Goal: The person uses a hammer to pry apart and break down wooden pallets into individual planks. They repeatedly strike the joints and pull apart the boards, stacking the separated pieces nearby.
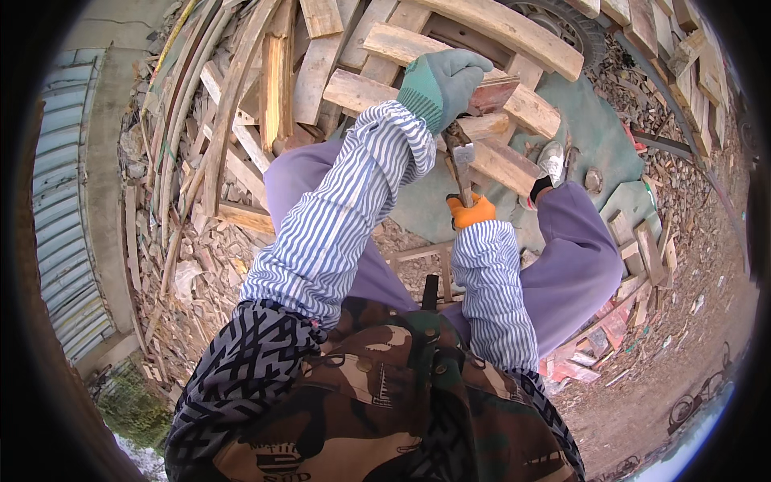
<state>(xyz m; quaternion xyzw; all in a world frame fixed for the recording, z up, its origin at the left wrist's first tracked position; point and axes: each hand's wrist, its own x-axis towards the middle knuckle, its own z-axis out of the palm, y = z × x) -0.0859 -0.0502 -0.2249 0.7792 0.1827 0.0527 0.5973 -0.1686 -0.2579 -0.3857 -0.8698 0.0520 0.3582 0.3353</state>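
Observation:
My left hand (449, 81), in a green and grey work glove, is closed around a short wooden board (495, 94) with a reddish end. Its fingertips are partly hidden. Below it, my right hand (473, 212), in an orange glove, grips the handle of a hammer (464, 153). The hammer's metal head sits just under my left hand, close to the board. Several rough planks (512, 165) lie crosswise beneath and beyond both hands. My two knees in purple trousers (572, 241) are spread on either side.
A green sheet (578, 114) covers the ground ahead, near a rubber-tyred wheel (557, 24). Long wooden poles (232, 114) lie at the left, before corrugated metal sheeting (66, 199). Stacked boards (692, 66) stand at the far right. Wood scraps (596, 343) litter the ground.

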